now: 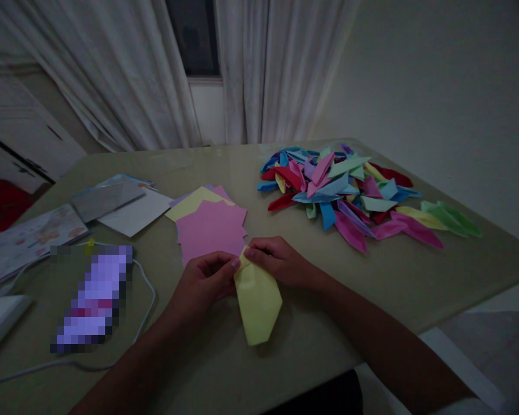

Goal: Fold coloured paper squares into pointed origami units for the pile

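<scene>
Both of my hands pinch the far end of a folded sheet of yellow paper [259, 302]. My left hand [210, 279] grips its left corner between thumb and fingers. On the other side, my right hand [279, 260] has its thumb pressed on the top of the fold. The paper's wide, creased body hangs toward me above the table. Just beyond my left hand lies a fanned stack of square paper [211, 227], pink on top with yellow and purple sheets showing beneath. At the far right is a heap of folded paper pieces [328, 184] in many colours.
A pixelated device with a lit purple screen [97, 297] lies at left, with a white cable [149, 288] around it. Behind it are a patterned packet [34, 236], a clear sleeve [108, 199] and a white sheet [136, 213]. A white object [2, 323] sits at the left edge.
</scene>
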`<action>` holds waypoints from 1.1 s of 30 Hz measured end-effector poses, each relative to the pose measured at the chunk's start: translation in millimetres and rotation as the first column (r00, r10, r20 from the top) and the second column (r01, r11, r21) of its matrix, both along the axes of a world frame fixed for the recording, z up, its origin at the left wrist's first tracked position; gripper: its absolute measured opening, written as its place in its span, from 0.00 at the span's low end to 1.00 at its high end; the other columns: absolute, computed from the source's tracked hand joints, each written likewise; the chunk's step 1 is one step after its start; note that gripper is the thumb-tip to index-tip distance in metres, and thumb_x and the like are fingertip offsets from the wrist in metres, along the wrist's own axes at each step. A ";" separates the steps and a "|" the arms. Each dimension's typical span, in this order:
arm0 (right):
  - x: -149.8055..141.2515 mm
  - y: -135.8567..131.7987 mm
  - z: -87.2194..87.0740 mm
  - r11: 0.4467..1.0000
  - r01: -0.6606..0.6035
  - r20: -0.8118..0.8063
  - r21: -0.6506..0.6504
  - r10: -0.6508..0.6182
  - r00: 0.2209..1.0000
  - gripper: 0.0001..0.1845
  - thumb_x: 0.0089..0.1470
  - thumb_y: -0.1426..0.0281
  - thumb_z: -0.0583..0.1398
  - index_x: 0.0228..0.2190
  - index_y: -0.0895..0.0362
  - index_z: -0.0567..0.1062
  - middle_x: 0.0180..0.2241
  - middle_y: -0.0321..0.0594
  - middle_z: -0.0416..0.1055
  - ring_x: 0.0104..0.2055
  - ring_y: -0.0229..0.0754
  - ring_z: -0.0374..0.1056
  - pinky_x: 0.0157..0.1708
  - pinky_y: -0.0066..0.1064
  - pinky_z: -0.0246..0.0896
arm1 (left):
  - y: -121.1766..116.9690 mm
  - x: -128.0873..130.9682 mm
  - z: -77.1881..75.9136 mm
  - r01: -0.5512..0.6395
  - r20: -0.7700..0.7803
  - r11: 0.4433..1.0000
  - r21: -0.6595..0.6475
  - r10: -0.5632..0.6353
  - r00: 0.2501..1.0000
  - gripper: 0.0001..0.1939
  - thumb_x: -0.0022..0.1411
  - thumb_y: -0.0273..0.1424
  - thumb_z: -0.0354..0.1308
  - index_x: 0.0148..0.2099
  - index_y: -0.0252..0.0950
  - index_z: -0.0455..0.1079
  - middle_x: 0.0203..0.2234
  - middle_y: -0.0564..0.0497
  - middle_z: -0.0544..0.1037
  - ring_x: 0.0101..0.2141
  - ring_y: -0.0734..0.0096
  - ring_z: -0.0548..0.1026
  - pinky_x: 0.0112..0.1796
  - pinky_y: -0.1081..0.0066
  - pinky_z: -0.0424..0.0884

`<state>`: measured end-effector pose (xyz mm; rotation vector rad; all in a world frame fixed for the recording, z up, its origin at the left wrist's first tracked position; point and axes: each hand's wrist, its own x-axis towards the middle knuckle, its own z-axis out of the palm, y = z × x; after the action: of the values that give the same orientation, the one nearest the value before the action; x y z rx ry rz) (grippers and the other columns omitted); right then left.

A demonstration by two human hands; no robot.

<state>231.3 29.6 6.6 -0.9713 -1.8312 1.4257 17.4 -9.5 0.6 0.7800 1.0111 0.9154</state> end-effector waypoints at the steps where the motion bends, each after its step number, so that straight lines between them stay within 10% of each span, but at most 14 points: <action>1: 0.0 0.0 -0.2 1.000 -0.001 0.000 0.000 0.001 1.000 0.25 0.70 0.50 0.59 0.31 0.58 0.73 0.27 0.33 0.64 0.29 0.37 0.59 0.29 0.29 0.51 | 0.5 -0.7 -0.4 0.001 -0.006 1.000 0.001 -0.001 1.000 0.19 0.53 0.43 0.80 0.38 0.35 0.83 0.30 0.49 0.84 0.29 0.70 0.81 0.35 0.72 0.80; 15: 2.8 3.2 1.6 0.998 -0.025 0.045 0.054 0.022 0.999 0.24 0.69 0.52 0.60 0.30 0.58 0.75 0.27 0.34 0.66 0.30 0.37 0.59 0.29 0.29 0.51 | 6.8 -5.4 1.9 0.081 -0.044 0.996 0.034 -0.079 0.996 0.19 0.51 0.41 0.81 0.38 0.34 0.82 0.31 0.46 0.85 0.30 0.67 0.82 0.34 0.69 0.80; 21: 3.0 4.8 -2.4 0.997 -0.031 0.069 0.070 0.026 0.997 0.25 0.68 0.52 0.60 0.27 0.57 0.71 0.24 0.31 0.59 0.27 0.35 0.55 0.27 0.29 0.47 | 9.9 -9.7 -4.7 0.118 -0.041 0.991 0.069 -0.116 0.992 0.27 0.58 0.41 0.77 0.56 0.36 0.78 0.25 0.54 0.79 0.24 0.71 0.78 0.30 0.70 0.76; 26: 3.1 4.6 -0.2 1.000 0.019 0.000 0.015 -0.019 1.000 0.24 0.68 0.52 0.61 0.30 0.58 0.75 0.27 0.33 0.64 0.29 0.36 0.59 0.28 0.28 0.51 | 10.4 -11.7 -3.5 0.168 -0.043 0.972 0.166 -0.163 0.986 0.22 0.58 0.38 0.77 0.52 0.38 0.79 0.38 0.46 0.85 0.36 0.67 0.83 0.37 0.70 0.79; 33: 1.7 5.5 -3.0 0.999 0.035 -0.082 -0.038 -0.038 0.996 0.25 0.64 0.49 0.63 0.28 0.58 0.73 0.25 0.32 0.62 0.28 0.36 0.57 0.27 0.28 0.50 | 1.1 -7.3 1.7 0.066 -0.228 0.943 0.325 0.010 0.974 0.17 0.63 0.42 0.72 0.49 0.38 0.81 0.40 0.44 0.87 0.36 0.61 0.85 0.33 0.70 0.78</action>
<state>233.0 35.0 3.6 -0.9444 -1.7250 1.4599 10.1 -8.4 2.3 1.2017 1.0532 1.0013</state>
